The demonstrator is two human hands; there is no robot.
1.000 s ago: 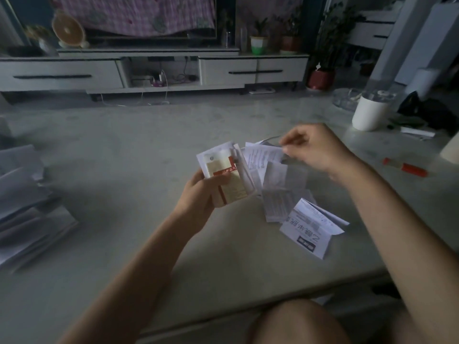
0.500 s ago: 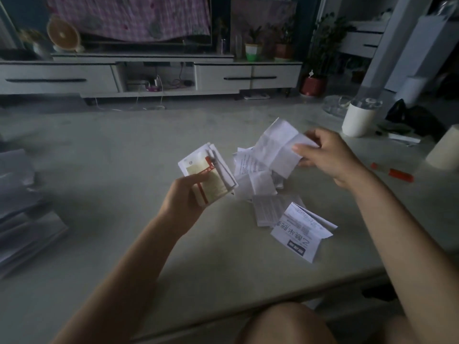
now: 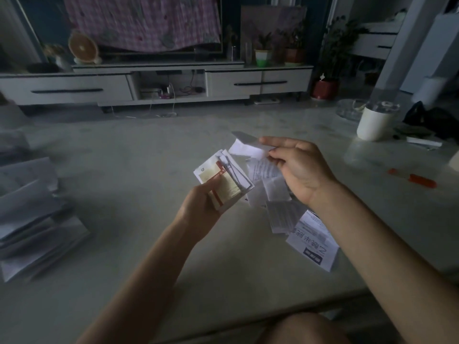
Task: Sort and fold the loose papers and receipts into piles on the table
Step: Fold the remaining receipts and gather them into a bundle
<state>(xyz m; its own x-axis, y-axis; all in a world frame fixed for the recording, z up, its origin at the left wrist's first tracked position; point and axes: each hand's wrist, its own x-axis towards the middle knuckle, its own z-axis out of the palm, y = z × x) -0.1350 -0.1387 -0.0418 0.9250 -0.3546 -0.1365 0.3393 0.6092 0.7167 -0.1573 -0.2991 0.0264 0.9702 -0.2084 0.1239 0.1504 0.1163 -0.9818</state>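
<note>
My left hand (image 3: 202, 207) grips a small stack of folded slips (image 3: 223, 181) above the table, a cream and red printed one on top. Just to its right, my right hand (image 3: 295, 167) pinches a white folded paper (image 3: 244, 146) between thumb and fingers, held in the air. Under and behind that hand lies a loose heap of receipts (image 3: 275, 194) on the table. A larger leaflet (image 3: 313, 242) with big black print lies at the heap's near end, partly under my right forearm.
A pile of bigger white sheets (image 3: 32, 214) lies at the table's left edge. At the far right stand a white cup (image 3: 373, 125), a glass dish (image 3: 349, 110) and dark items; an orange pen (image 3: 417, 178) lies nearer. The table's near edge (image 3: 248, 326) runs above my knee.
My right hand lifted a white paper off the heap, then brought it left and closer to the stack in my left hand. The left hand kept holding its stack.
</note>
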